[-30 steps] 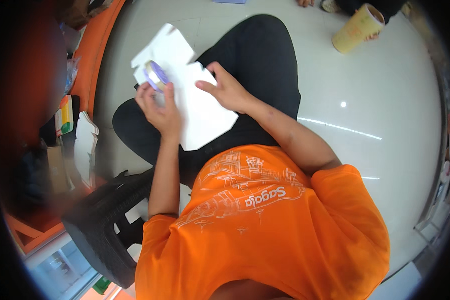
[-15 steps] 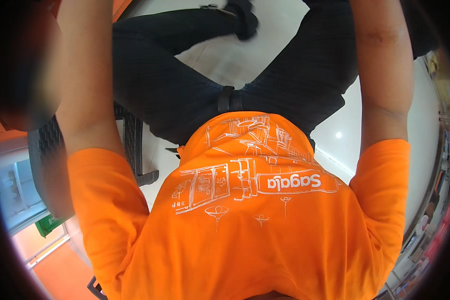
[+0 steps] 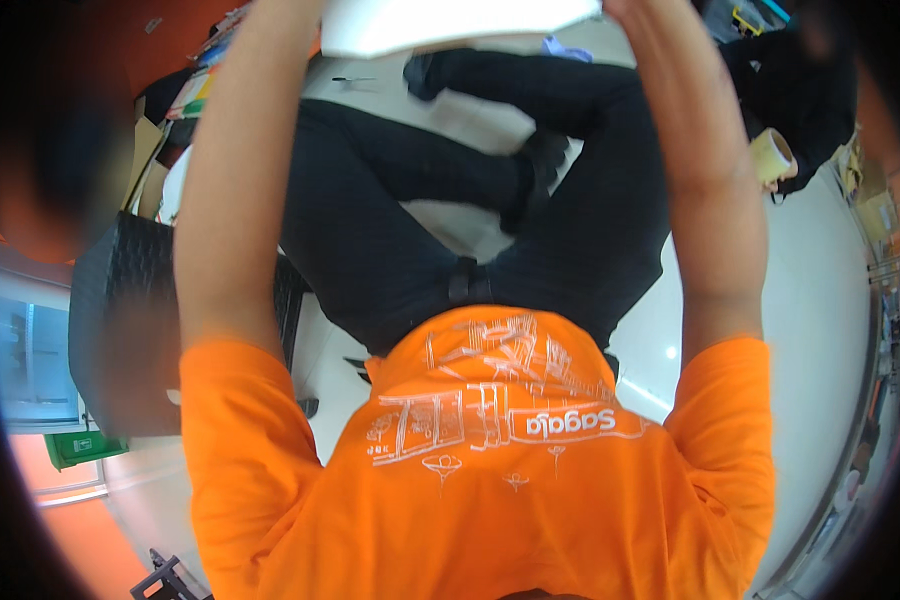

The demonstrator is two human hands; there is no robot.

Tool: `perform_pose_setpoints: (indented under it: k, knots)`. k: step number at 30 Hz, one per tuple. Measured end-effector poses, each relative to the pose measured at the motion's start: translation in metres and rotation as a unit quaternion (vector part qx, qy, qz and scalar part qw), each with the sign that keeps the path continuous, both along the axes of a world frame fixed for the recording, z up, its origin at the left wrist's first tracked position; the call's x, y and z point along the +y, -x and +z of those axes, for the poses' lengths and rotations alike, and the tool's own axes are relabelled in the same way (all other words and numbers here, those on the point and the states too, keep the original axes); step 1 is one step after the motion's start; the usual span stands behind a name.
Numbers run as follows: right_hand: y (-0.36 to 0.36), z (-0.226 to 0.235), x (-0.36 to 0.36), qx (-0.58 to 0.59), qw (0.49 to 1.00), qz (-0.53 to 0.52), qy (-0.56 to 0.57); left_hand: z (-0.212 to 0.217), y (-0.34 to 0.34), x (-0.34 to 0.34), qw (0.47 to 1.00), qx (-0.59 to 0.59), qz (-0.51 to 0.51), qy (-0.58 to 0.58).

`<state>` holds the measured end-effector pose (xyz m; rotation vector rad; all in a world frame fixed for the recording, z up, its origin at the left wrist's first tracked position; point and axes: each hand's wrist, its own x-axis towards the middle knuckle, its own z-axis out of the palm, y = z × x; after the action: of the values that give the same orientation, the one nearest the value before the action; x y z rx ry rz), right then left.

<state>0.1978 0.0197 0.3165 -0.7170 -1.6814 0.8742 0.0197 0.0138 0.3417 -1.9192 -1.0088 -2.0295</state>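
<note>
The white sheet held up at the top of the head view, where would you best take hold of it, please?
Probably by its lower edge, between the two raised forearms, coming from below. The white sheet is lifted overhead, only that bottom strip shows, and the hands at its ends are cut off by the picture's rim, so the middle span looks free.

White sheet (image 3: 450, 22) at top edge, above the crossed legs (image 3: 490, 200), both forearms running up to it on either side. Black stool (image 3: 120, 320) left of the legs; tape roll (image 3: 773, 157) on floor (image 3: 820, 330) to the right.
</note>
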Motion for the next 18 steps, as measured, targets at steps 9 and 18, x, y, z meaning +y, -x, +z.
perform_pose_setpoints:
  k: [9,18]
  knots:
    - [-0.028,-0.195,0.014,0.124,0.967,0.005,0.222,-0.178,-0.02,0.017,0.991,0.078,0.065,0.086]
    - [0.001,-0.326,0.006,0.094,0.864,-0.06,0.492,-0.319,0.003,0.028,0.927,0.003,-0.035,0.373]
